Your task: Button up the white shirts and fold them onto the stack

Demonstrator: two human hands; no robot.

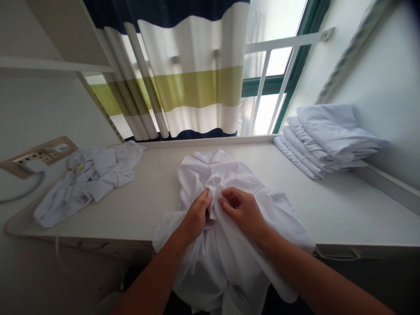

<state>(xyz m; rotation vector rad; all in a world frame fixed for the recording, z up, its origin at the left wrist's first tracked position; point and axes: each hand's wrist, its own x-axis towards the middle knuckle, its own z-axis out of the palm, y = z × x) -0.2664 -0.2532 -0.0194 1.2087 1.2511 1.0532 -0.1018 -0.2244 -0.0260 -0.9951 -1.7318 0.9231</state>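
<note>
A white collared shirt point(229, 245) lies spread in front of me, its collar toward the window and its lower part hanging over the near edge of the countertop. My left hand point(197, 212) is closed on the front opening below the collar, with the thumb on top and the other fingers partly under the cloth. Just to the right, my right hand point(241, 209) is curled, thumb and forefinger pinching the shirt's front edge. Whether a button sits between those fingertips is too small to make out.
On the right of the countertop point(157, 175) stands a stack of folded white garments point(331, 140). A crumpled white garment point(95, 175) lies at the left, below a wall socket point(39, 157) with a plugged-in cord. Behind hang a striped curtain point(197, 87) and window bars point(285, 43).
</note>
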